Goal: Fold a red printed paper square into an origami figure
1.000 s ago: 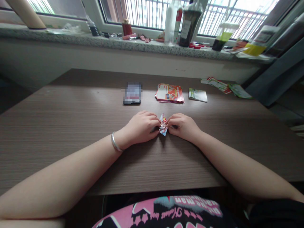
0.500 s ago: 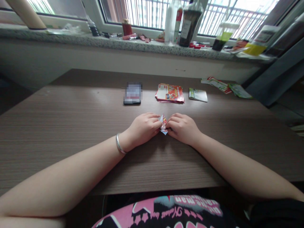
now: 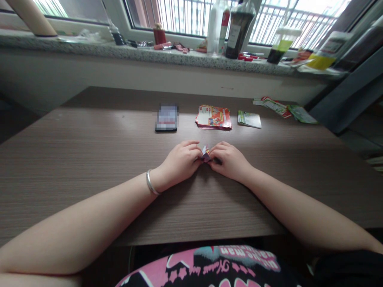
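Between my hands, just above the wooden table, is a small folded piece of printed paper. Its upper tip is pale and pointed, and its near side looks dark and creased. My left hand, with a silver bangle on the wrist, pinches the paper's left edge. On the right edge, the fingers of my right hand are closed too. Fingertips cover much of the paper on both sides. Beyond the hands lies a stack of red and white printed leaflets.
A phone with a blurred screen lies left of the leaflets. To their right are a small stack of pale cards and several loose printed slips. Bottles and a dark drink cup stand on the granite windowsill.
The lower point of the paper has been folded upward, so its dark side now shows and the piece looks shorter. Both hands have shifted only slightly.
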Action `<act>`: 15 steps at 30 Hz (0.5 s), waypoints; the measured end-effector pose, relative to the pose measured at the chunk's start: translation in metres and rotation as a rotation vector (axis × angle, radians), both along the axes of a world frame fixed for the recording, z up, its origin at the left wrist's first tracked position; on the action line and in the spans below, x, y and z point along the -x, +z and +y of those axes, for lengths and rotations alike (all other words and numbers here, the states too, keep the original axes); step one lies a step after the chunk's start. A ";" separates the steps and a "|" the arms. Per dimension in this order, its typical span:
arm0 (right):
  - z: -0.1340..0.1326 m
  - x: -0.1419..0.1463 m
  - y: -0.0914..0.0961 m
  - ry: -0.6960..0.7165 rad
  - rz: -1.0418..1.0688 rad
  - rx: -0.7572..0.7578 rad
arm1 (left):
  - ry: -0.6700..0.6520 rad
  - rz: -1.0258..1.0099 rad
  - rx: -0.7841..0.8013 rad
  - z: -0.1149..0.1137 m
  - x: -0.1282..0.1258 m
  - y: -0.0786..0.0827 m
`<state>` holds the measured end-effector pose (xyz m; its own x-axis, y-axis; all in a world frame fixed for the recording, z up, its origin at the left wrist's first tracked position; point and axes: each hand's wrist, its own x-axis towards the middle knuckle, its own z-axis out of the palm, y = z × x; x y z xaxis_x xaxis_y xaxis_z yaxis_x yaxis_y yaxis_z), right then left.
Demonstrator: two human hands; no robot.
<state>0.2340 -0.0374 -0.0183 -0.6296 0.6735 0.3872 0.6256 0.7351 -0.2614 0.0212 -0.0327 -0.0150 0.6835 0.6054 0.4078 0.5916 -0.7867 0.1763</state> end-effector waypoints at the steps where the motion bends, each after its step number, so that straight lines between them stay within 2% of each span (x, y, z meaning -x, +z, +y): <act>1: 0.001 -0.001 0.000 0.003 0.015 0.021 | 0.011 0.002 0.013 0.000 0.001 0.000; 6: 0.001 -0.002 0.001 -0.013 0.084 0.097 | 0.047 0.030 0.050 -0.001 0.003 0.000; 15: 0.001 0.004 0.002 -0.185 0.118 0.160 | 0.083 -0.002 0.113 0.003 -0.002 0.000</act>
